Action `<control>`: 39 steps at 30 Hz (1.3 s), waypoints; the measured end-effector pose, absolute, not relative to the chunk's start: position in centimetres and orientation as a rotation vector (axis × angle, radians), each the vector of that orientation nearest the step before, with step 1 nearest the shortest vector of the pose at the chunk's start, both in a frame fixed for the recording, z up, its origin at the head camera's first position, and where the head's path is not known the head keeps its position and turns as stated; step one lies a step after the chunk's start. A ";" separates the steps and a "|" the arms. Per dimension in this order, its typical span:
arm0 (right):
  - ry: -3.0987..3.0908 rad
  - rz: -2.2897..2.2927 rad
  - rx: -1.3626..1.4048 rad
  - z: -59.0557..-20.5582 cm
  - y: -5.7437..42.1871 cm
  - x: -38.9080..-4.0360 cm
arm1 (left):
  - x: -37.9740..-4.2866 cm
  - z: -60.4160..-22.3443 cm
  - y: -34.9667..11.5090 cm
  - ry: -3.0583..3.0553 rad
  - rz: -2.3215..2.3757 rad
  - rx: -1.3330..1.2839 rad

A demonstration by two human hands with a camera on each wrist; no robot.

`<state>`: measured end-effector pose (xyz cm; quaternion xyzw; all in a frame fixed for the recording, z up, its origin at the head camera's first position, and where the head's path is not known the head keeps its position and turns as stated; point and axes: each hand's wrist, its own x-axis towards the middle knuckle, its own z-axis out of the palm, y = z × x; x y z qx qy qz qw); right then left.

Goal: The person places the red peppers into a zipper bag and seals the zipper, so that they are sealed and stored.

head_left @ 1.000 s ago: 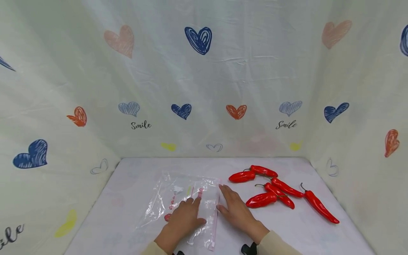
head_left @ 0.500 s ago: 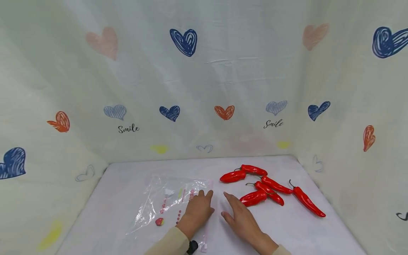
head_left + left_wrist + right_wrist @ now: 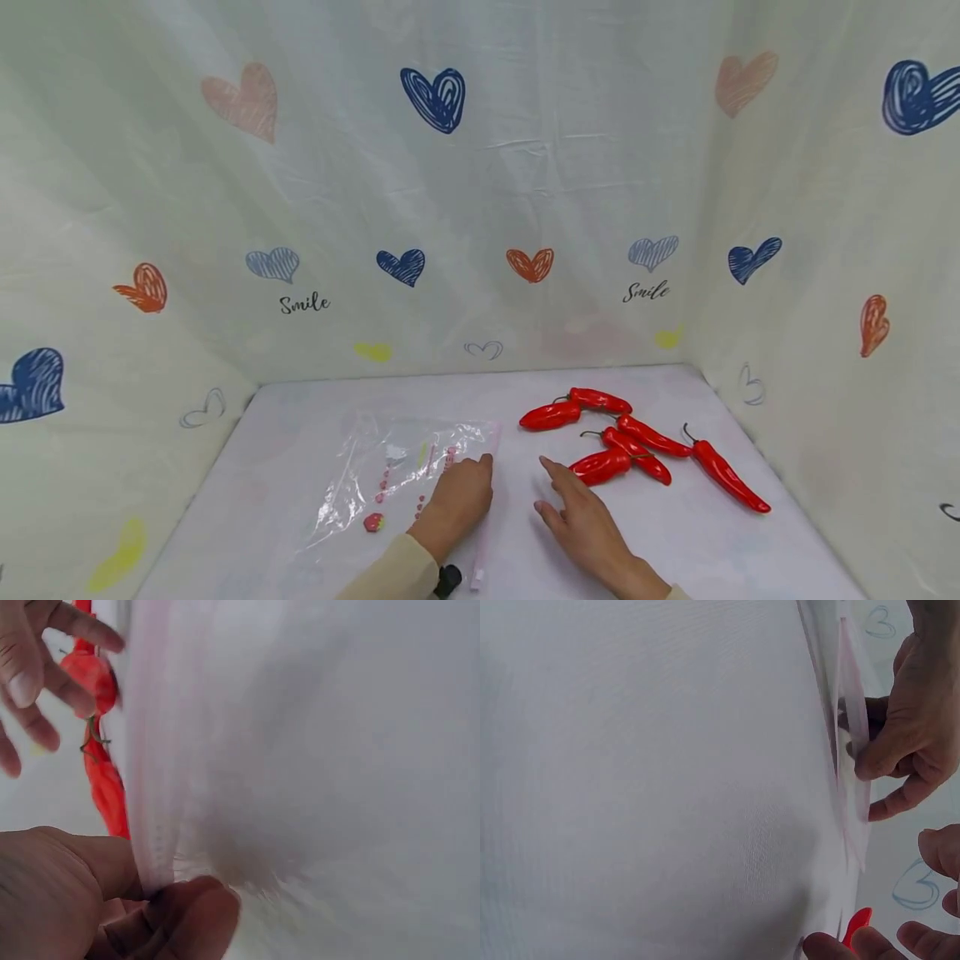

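Observation:
A clear plastic zip bag [image 3: 352,483] with a pink zip edge and red printing lies flat on the white table. My left hand [image 3: 455,500] pinches the pink edge [image 3: 154,750] between thumb and fingers, as the left wrist view shows. In the right wrist view the bag's edge [image 3: 857,697] is lifted, with a narrow gap between its two sides. My right hand [image 3: 588,529] hovers to the right of the bag with fingers spread and nothing in them. Several red chili peppers [image 3: 602,467] lie just beyond it.
The peppers spread over the right side of the table [image 3: 292,408], one [image 3: 731,477] apart at the far right. Pale cloth walls [image 3: 480,200] printed with hearts surround the table at the back and sides.
The head view has shifted right. My left hand has moved from the bag's middle to its pink edge and pinched it. My right hand has come away from that edge, fingers spread.

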<state>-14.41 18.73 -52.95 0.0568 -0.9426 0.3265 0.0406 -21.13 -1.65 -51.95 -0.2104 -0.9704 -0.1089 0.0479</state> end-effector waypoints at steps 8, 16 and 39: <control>-2.860 0.994 0.138 -52.5 19.6 -14.6 | -21.9 -49.5 -5.2 -2.987 -1.197 -0.349; -2.829 0.998 0.122 -52.0 20.7 -14.9 | -22.2 -48.2 -8.5 -2.828 -1.632 -0.140; -2.979 1.006 0.327 -47.5 28.6 -18.8 | -21.0 -45.8 -12.2 -2.614 -2.085 -0.001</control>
